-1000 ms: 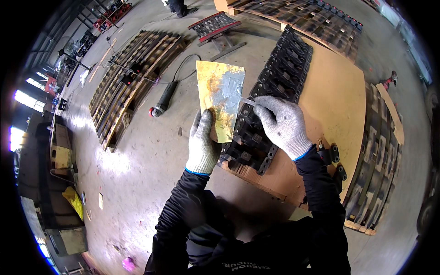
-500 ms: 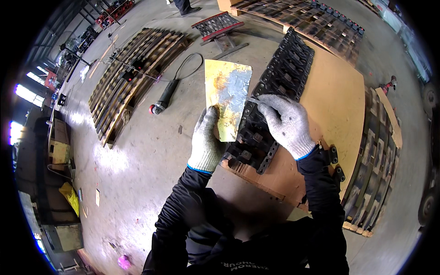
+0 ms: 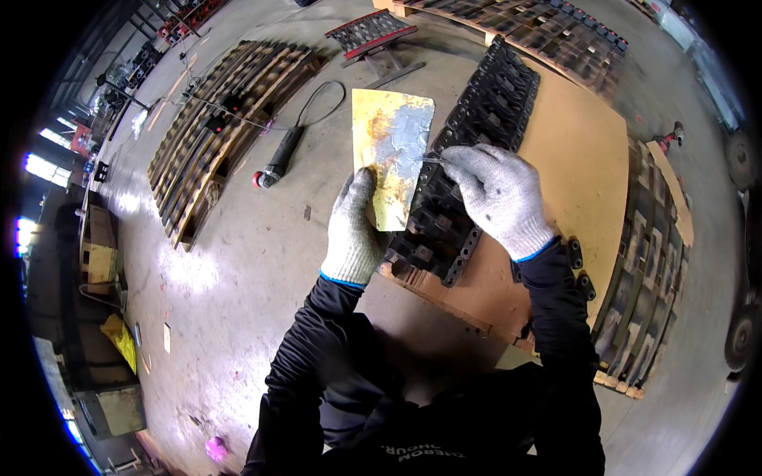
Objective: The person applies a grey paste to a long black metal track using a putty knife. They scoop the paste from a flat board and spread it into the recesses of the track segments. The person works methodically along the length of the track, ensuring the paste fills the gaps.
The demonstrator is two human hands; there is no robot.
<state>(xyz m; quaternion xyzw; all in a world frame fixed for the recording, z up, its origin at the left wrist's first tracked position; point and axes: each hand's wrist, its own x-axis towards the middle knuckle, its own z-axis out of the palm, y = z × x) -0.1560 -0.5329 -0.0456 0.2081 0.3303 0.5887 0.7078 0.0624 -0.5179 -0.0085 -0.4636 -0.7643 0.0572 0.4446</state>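
My left hand (image 3: 350, 238), in a pale knitted glove, is closed on the lower left edge of a yellow board (image 3: 363, 119). Grey paste (image 3: 403, 143) and rusty-brown stains cover much of the board's face. My right hand (image 3: 508, 202), gloved alike, pinches a thin metal tool (image 3: 429, 159), most of which the fingers hide. The tool's tip reaches over the board's right edge to the grey paste. Behind and below both hands lies a long black metal casting (image 3: 496, 107) with rows of openings and bolt holes.
Cardboard (image 3: 583, 151) lies under the casting, and small black two-holed blocks (image 3: 575, 252) sit near my right sleeve. An angle grinder (image 3: 279, 161) with its cable rests on the floor to the left. Slatted pallets (image 3: 230, 127) and a red-edged stand (image 3: 371, 36) are farther off.
The tool in my right hand has shifted left over the board's edge onto the grey paste. The whole view has moved slightly; my left hand keeps its hold on the board.
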